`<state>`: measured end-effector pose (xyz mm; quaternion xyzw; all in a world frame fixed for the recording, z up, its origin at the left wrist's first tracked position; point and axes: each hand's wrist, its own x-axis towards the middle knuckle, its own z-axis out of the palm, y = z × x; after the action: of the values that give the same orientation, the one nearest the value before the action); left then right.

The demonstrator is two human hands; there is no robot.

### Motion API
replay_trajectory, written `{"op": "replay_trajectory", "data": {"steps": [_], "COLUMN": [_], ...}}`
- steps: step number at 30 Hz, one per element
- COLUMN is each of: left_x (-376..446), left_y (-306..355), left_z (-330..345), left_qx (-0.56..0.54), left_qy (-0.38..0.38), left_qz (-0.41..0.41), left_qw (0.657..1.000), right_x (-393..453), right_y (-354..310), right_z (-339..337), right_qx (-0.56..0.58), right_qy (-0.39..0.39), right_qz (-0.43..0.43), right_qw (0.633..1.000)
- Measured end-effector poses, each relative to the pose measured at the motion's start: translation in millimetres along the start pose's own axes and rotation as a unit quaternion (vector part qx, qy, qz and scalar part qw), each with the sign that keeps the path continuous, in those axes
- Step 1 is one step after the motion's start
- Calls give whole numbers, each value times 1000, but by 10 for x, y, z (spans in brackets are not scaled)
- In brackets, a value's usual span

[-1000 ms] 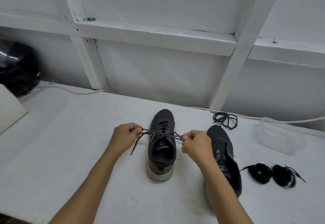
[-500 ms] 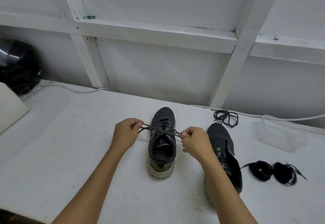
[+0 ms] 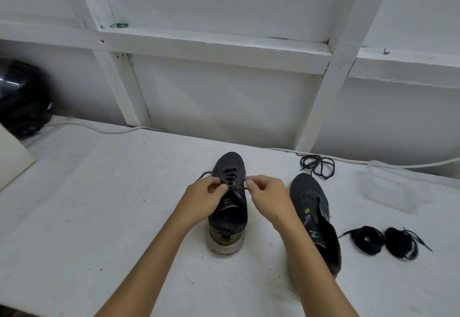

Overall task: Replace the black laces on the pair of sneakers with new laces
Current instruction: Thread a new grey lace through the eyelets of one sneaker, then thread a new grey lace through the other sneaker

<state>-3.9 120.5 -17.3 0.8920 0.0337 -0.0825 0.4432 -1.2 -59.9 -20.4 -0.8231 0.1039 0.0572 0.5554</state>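
A dark sneaker [image 3: 230, 167] stands toe-away in the middle of the white table [image 3: 99, 217], laced with a dark lace [image 3: 230, 179]. My left hand [image 3: 204, 198] and my right hand [image 3: 267, 196] sit close together over its tongue, each pinching an end of that lace. A second dark sneaker [image 3: 315, 214] lies to the right with no lace in its eyelets. Two coiled black laces [image 3: 384, 240] lie further right. A loose black lace [image 3: 317, 164] is tangled behind the second sneaker.
A clear plastic container [image 3: 388, 187] stands at the right, near the wall. A white cable [image 3: 99, 128] runs along the table's back edge. A black object [image 3: 22, 97] and a beige board [image 3: 12, 152] occupy the far left.
Both hands have come inward from either side of the sneaker to meet over its tongue, bringing the lace ends together.
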Motion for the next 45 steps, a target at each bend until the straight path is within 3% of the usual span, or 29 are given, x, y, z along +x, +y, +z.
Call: {"op": "replay_trajectory", "data": {"steps": [5, 11, 20, 23, 26, 29, 34, 38, 45], "left_x": [-43, -116, -131, -143, -207, -288, -415, -443, -551], "left_y": [-52, -86, -205, -170, -42, 213, 657, 718, 628], "left_z": [88, 92, -50, 1, 57, 107, 356, 741, 1246], "left_qx": [93, 49, 10, -5, 34, 50, -46, -58, -40], "left_qy": [-9, 22, -5, 73, 167, 198, 119, 42, -106], "left_qz": [73, 81, 59, 60, 118, 168, 215, 217, 148], "left_qw": [993, 995, 998, 996, 978, 964, 968, 974, 982], "right_x": [-30, -272, -350, -382, -439, -526, -694, -790, -881], "right_y": [23, 189, 169, 183, 162, 89, 53, 187, 608], "right_z": [108, 370, 509, 407, 242, -27, -575, -904, -1096], "right_qx": [-61, 94, 49, 31, 4, -9, -1, -7, -3], "right_qy": [-13, 6, 11, 9, 46, 92, 181, 247, 156], "right_qz": [-35, -52, -93, -84, -108, -113, -135, -123, -5], "right_qw": [997, 994, 994, 996, 993, 989, 974, 961, 988]}}
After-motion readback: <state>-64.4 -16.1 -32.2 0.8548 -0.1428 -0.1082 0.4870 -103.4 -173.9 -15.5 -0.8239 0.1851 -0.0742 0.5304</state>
